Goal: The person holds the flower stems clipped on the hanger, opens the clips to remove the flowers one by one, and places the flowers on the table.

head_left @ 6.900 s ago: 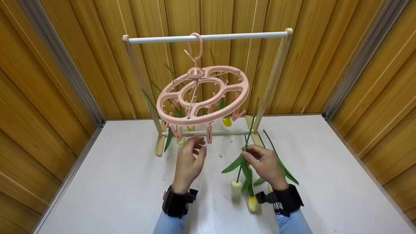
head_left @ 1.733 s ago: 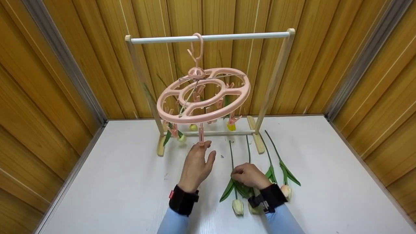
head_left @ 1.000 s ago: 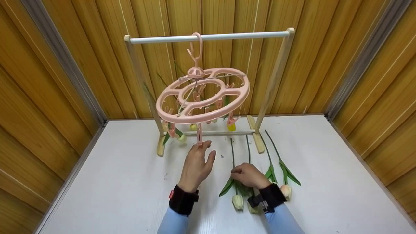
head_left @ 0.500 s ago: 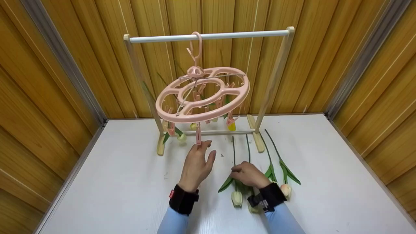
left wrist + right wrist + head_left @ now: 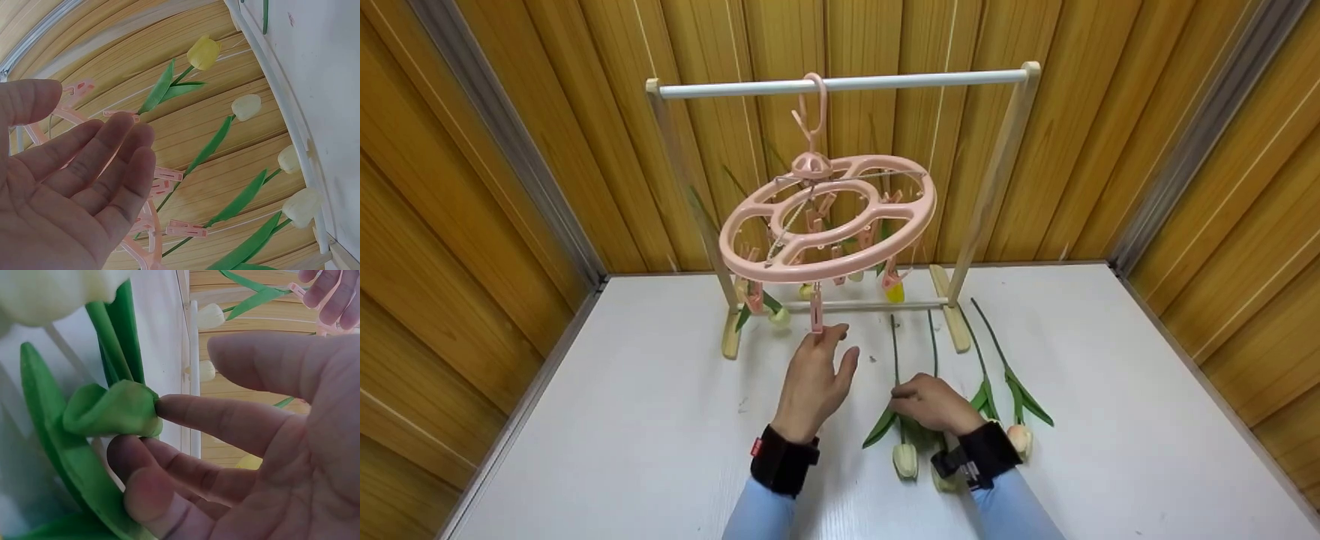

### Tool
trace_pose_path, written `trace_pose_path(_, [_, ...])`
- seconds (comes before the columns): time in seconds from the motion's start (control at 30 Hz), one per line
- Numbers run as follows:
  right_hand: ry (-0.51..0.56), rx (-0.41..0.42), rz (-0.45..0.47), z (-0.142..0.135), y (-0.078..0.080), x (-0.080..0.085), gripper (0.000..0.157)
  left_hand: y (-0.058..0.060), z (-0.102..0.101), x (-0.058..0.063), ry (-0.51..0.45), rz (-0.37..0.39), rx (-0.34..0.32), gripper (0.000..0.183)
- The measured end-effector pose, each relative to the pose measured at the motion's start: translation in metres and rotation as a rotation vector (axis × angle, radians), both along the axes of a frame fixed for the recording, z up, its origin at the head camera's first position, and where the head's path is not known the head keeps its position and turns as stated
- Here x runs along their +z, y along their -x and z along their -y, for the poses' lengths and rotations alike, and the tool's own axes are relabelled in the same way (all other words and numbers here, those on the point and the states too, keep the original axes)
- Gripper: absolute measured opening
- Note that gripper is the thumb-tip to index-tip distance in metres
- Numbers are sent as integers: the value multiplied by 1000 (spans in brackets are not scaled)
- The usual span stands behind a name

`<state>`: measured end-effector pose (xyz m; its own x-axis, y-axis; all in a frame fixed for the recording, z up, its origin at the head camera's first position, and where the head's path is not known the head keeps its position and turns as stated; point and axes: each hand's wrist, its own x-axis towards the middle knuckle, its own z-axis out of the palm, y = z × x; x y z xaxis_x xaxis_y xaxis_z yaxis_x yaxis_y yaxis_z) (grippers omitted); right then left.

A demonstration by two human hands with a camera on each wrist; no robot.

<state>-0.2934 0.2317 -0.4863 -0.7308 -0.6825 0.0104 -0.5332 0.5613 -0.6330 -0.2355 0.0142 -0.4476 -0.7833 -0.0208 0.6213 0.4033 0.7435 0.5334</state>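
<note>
The head view shows a person's right hand (image 5: pixel 934 403) low over the white table (image 5: pixel 630 420), at the stem and leaves of a white tulip (image 5: pixel 906 461) that lies with its bloom toward the near edge. In the right wrist view its index fingertip touches a curled green leaf (image 5: pixel 112 413), the thumb stands apart and the other fingers bend loosely beside it; whether they also touch the stem I cannot tell. The left hand (image 5: pixel 814 386) is raised, palm facing right, fingers straight and thumb spread, holding nothing. Its fingertips are just beside the near pink clip (image 5: pixel 817 311); contact is unclear. A second tulip (image 5: pixel 944 480) lies partly under the right hand and wristband (image 5: pixel 994 454), and two more lie farther right, one with a pinkish bloom (image 5: pixel 1020 441). Above, a round pink hanger (image 5: pixel 840 271) hooks over the white bar (image 5: pixel 922 80) of a stand. From its clips hang tulips, blooms down, including a yellow one (image 5: pixel 203 53).
</note>
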Motion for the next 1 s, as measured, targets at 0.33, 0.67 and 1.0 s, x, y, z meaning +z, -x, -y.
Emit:
trace_pose_path(0.33, [-3,1,27,1,-1,1,26,0,1,-1,21,-26,10,26])
trace_pose_path(0.67, [27,-59,61,-5,-4,6,30,-1,3,3,23,9,27,27])
trace_pose_path(1.0, [81,-65,63,-14,-8,26,35,-3,11,12,-8,46,47,26])
